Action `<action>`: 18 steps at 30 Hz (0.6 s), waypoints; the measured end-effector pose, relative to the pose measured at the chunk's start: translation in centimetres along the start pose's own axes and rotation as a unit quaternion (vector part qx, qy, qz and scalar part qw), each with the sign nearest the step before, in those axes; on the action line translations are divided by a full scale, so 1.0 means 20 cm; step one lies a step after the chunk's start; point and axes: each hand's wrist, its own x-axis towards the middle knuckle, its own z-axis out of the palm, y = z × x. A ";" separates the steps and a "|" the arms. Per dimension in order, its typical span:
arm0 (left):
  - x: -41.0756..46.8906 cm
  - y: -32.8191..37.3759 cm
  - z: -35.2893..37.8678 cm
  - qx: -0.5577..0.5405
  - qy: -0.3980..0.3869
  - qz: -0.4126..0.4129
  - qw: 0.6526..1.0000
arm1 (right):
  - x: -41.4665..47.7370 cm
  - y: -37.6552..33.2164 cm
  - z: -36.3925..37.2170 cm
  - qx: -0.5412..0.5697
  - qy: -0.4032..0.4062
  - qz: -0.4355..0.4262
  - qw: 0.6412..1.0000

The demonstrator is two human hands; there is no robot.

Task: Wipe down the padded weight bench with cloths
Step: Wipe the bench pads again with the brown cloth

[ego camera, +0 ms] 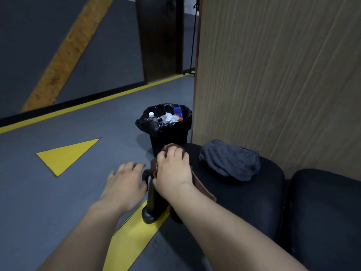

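Grips a brown cloth (pixel 169 146) in the right hand (pixel 172 173), fingers (pixel 172 153) curled over it, pressed on the left end of the padded desk (pixel 244 198). Holds the left hand (pixel 125 182) open with nothing in it, spread just beside a black post (pixel 151 194); touching or not, cannot tell. Shows a bunched grey cloth (pixel 230 160) lying on the pad, near the brown one, and a lined bin (pixel 168 137) on the floor beyond.

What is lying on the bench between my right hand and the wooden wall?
A crumpled grey cloth lies on the black bench pad between your right hand, which grips a brown cloth, and the wooden wall; the head view shows it.
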 end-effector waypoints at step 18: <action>0.05 0.01 -0.06 -0.058 0.081 -0.015 0.995 | 0.31 0.20 -0.10 0.101 -0.111 0.019 0.989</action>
